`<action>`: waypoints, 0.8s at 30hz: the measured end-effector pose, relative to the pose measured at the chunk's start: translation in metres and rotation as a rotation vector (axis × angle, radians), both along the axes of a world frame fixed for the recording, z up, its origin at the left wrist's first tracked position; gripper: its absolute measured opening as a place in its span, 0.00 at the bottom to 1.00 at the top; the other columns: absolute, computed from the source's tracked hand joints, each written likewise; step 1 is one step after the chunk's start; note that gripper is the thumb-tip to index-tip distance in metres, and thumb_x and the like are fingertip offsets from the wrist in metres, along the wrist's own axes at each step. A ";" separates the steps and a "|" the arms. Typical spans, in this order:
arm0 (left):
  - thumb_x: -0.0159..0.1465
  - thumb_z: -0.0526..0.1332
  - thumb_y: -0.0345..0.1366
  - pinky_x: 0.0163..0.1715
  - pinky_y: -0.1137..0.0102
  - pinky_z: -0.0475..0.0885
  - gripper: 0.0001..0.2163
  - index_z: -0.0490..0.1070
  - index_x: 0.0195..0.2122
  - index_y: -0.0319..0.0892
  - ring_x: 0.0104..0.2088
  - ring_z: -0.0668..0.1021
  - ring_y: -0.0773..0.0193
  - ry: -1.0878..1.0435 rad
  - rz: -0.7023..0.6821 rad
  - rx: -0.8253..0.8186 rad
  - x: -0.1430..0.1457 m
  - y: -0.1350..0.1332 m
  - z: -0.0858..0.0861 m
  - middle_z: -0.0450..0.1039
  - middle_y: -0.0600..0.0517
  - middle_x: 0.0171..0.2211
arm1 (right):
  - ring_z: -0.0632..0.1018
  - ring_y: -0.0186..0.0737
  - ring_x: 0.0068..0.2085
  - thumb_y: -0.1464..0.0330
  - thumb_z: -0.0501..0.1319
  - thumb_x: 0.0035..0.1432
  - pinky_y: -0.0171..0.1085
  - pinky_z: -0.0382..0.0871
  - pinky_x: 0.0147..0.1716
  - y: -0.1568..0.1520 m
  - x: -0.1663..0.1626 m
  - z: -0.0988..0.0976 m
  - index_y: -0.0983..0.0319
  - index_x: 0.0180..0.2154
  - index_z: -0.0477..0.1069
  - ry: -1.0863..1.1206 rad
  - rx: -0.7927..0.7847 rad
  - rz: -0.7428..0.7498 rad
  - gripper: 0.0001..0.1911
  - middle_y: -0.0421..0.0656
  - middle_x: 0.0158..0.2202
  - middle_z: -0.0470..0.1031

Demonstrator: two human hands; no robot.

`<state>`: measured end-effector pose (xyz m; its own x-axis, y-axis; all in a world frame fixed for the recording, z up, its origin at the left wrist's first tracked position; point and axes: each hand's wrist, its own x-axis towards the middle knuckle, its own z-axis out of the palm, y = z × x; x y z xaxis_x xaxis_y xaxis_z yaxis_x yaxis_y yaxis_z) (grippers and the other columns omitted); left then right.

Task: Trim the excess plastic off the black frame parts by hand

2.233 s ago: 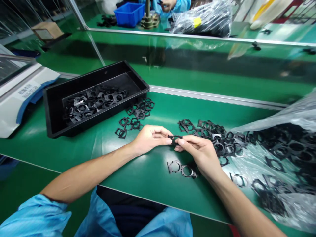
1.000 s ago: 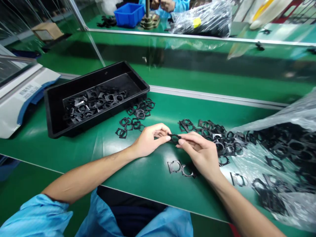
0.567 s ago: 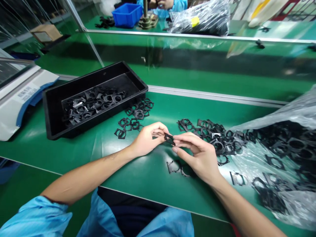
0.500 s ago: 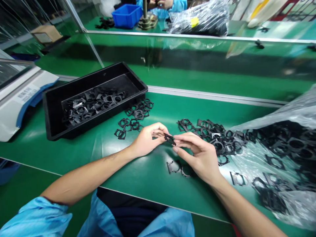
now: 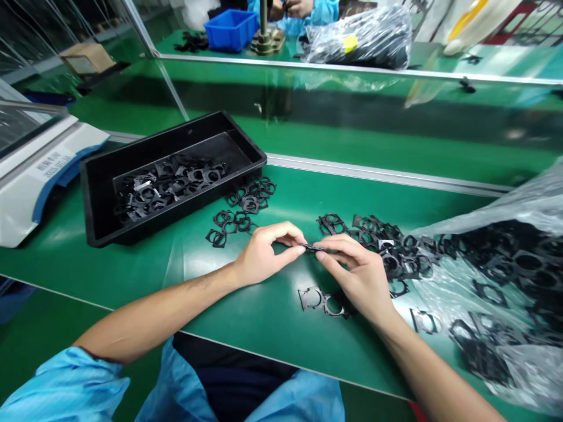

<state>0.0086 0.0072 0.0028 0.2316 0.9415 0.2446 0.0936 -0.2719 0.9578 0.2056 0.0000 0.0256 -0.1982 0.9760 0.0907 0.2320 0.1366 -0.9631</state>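
Between my hands, over the green table (image 5: pixel 246 316), is a small black plastic part (image 5: pixel 313 248), turned nearly edge-on. My left hand (image 5: pixel 272 251) pinches its left end between thumb and fingers. At its right end, my right hand (image 5: pixel 356 266) grips it the same way. Two black ring-shaped frames (image 5: pixel 302 299) lie on the table just below, one partly covered by my right hand. A pile of similar frames (image 5: pixel 391 264) spreads out to the right of that hand. Several more frames (image 5: pixel 229 227) lie loose beyond my left hand.
A black tray (image 5: pixel 132 237) with many black frames inside stands at the left. To the right, a clear plastic bag (image 5: pixel 523 375) holds more frames. A white and blue machine (image 5: pixel 39 181) stands far left. Behind the low partition, a co-worker's hands (image 5: pixel 299 8) show near a blue bin (image 5: pixel 231 30).
The black part has turned from tilted to almost flat and edge-on, and both hands have shifted slightly right with it. The view has moved a little.
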 end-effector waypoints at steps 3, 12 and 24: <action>0.63 0.64 0.32 0.40 0.71 0.74 0.02 0.75 0.36 0.41 0.34 0.79 0.66 0.105 0.019 0.095 -0.001 -0.002 0.004 0.78 0.51 0.33 | 0.82 0.41 0.39 0.63 0.70 0.57 0.38 0.81 0.40 0.000 -0.001 -0.001 0.57 0.35 0.82 0.017 -0.032 0.011 0.05 0.44 0.40 0.81; 0.66 0.60 0.32 0.40 0.72 0.74 0.02 0.70 0.39 0.41 0.35 0.79 0.67 0.090 -0.061 -0.048 0.000 -0.002 0.001 0.77 0.52 0.34 | 0.84 0.44 0.39 0.60 0.70 0.58 0.41 0.81 0.42 -0.001 -0.001 -0.002 0.58 0.39 0.84 0.028 -0.070 0.028 0.11 0.45 0.40 0.84; 0.64 0.57 0.29 0.33 0.75 0.70 0.02 0.64 0.36 0.42 0.29 0.72 0.71 0.114 -0.001 0.022 0.000 -0.001 0.005 0.68 0.57 0.28 | 0.83 0.47 0.43 0.61 0.64 0.64 0.45 0.78 0.47 0.012 0.017 0.010 0.57 0.41 0.82 -0.250 0.200 0.053 0.10 0.46 0.42 0.83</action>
